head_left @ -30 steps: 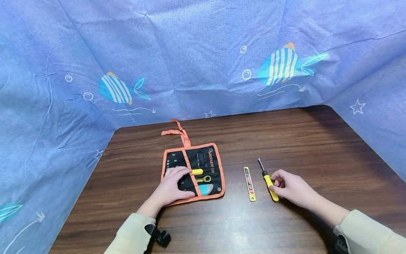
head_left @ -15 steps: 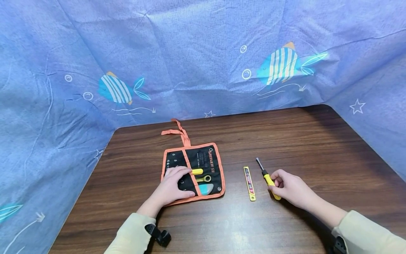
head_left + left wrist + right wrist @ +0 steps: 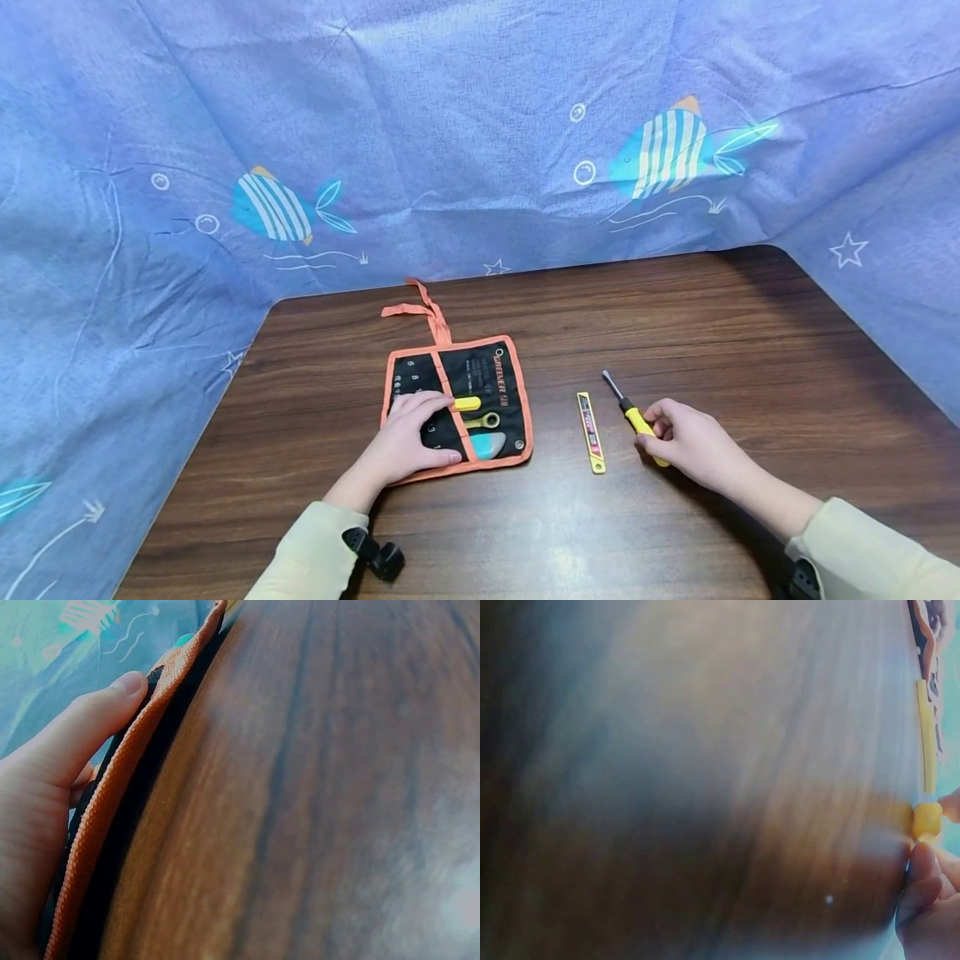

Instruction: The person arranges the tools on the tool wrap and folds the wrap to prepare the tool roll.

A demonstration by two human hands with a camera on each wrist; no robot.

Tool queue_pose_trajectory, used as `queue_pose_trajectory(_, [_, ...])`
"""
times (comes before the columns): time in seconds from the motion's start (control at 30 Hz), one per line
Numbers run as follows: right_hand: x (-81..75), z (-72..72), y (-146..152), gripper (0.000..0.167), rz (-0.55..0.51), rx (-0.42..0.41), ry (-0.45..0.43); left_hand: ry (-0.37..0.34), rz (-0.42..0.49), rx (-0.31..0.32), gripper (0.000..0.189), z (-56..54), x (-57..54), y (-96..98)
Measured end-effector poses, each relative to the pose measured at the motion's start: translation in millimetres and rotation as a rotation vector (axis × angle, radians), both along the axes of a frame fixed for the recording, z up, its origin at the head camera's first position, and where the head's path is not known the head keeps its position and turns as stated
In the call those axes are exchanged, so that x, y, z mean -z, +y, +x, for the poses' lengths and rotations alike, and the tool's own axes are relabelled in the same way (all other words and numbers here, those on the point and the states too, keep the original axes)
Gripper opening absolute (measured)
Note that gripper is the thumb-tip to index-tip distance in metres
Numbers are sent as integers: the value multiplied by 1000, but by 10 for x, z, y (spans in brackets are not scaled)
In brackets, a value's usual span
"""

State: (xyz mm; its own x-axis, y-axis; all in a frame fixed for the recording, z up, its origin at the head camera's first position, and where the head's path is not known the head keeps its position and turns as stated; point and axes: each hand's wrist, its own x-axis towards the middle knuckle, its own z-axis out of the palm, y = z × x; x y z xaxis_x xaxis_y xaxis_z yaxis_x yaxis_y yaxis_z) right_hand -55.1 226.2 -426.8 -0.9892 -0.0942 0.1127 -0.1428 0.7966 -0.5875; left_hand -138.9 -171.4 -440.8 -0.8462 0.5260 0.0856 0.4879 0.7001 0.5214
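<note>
A black fabric tool pouch [image 3: 468,375] with orange trim lies flat on the table. My left hand [image 3: 405,435] rests on its left part, fingers spread. In the left wrist view the thumb [image 3: 101,712] lies along the orange edging [image 3: 124,780]. Out of the pouch's pockets show a yellow end [image 3: 467,404], a ring-ended wrench [image 3: 491,421] and a teal-and-grey rounded piece [image 3: 487,447]. To the right, my right hand [image 3: 697,437] pinches the yellow handle of a screwdriver [image 3: 636,418], its metal tip pointing away and to the left. The handle's near end is partly hidden by the thumb.
Between pouch and screwdriver lies a slim yellow packet with a printed label [image 3: 591,433]. Orange ties [image 3: 431,312] trail from the pouch's far edge. Blue fish-print cloth [image 3: 465,150] rises behind the brown wooden table [image 3: 570,317] and along its sides.
The screwdriver's tip has swung slightly left and its handle slightly right, with the right hand on it. The left hand and the pouch have stayed where they were.
</note>
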Motion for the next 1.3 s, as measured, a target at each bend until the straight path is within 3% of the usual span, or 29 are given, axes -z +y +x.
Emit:
queue_pose_trajectory(0.4, [-34,-40,-3,15,61,2,105,5,-13,1,78,-2,-9,-2])
queue_pose_trajectory(0.7, [-177,-307,-116,16,58,-39,145,-1,-26,-1,77,-3,-11,-5])
queue_pose_trajectory(0.93, [-220,-499,-281,17,56,-59,115,-4,-34,-3,77,-10,-10,4])
queue_pose_trajectory(1.2, [-246,-632,-469,18,48,-123,114,14,-41,-2,77,-8,-11,6])
queue_pose_trajectory(1.3, [-249,-661,-540,19,47,-150,94,45,-84,-31,78,16,-5,7])
